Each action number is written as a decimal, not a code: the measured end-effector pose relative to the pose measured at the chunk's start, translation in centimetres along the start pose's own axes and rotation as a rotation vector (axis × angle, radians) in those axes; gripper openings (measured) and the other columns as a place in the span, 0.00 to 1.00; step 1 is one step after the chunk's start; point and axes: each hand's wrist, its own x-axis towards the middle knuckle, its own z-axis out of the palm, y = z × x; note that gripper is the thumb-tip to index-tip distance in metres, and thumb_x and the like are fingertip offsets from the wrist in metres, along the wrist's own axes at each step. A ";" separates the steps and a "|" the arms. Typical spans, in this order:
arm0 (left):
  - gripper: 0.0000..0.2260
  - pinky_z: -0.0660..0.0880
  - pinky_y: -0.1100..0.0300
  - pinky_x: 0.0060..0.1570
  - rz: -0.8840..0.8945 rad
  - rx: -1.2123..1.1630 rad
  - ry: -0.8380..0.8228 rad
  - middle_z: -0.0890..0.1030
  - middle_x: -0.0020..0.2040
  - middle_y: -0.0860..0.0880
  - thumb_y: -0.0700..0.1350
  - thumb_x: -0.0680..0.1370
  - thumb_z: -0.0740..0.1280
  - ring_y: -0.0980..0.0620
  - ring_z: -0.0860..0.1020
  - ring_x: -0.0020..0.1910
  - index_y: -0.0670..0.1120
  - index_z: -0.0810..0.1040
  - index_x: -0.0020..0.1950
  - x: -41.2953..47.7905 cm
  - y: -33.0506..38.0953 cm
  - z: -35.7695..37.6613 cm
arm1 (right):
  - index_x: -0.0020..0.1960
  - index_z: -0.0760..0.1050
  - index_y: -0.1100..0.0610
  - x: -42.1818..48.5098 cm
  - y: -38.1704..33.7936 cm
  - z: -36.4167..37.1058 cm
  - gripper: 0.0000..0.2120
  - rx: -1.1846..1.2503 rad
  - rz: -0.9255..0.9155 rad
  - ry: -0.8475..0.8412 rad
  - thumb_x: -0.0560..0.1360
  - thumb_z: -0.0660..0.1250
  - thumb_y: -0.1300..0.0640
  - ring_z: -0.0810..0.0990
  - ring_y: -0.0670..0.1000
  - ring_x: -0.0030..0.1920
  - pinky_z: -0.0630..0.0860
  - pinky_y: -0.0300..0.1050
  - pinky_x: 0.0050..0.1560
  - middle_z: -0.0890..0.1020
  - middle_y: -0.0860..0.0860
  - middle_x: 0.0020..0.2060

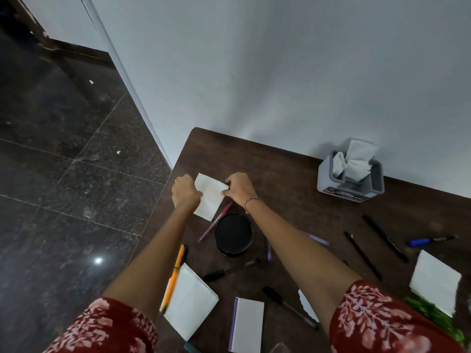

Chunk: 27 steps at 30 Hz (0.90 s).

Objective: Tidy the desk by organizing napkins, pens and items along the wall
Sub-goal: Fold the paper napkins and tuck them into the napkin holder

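A white folded napkin (210, 197) lies near the far left corner of the dark wooden desk (280, 179). My left hand (184, 191) grips its left edge and my right hand (239, 188) pinches its right edge. More napkins lie at the near left (190, 301) and at the right (434, 281). Several pens are scattered about: a pink one (216, 221), an orange one (175, 271), black ones (363, 256) and a blue marker (430, 241). A grey tissue holder (350, 174) with white tissues stands against the wall.
A black round cup (234, 234) stands just below my hands. A white pad with a purple edge (246, 324) lies at the near edge. Green leaves (438, 319) show at the lower right. The desk's left edge drops to a dark tiled floor (63, 174).
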 end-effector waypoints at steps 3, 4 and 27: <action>0.10 0.75 0.52 0.49 -0.034 -0.024 -0.020 0.80 0.53 0.40 0.37 0.71 0.71 0.40 0.77 0.55 0.39 0.79 0.52 0.1 0.3 -0.1 | 0.55 0.80 0.63 0.3 0.1 0.2 0.18 0.017 0.015 0.009 0.68 0.75 0.58 0.81 0.56 0.52 0.76 0.48 0.58 0.83 0.59 0.51; 0.10 0.75 0.53 0.50 -0.039 -0.021 -0.028 0.80 0.54 0.40 0.37 0.72 0.70 0.39 0.77 0.55 0.40 0.80 0.52 0.1 0.4 -0.2 | 0.53 0.81 0.64 0.4 0.1 0.2 0.15 0.025 0.017 0.008 0.67 0.75 0.59 0.81 0.56 0.50 0.76 0.48 0.56 0.83 0.59 0.48; 0.14 0.76 0.61 0.44 0.020 -0.813 -0.400 0.80 0.55 0.40 0.38 0.72 0.73 0.49 0.79 0.48 0.36 0.77 0.56 -5.6 7.1 -7.3 | 0.59 0.75 0.62 -7.6 1.3 -7.4 0.18 1.154 0.264 0.015 0.72 0.71 0.58 0.77 0.48 0.48 0.78 0.41 0.44 0.79 0.51 0.50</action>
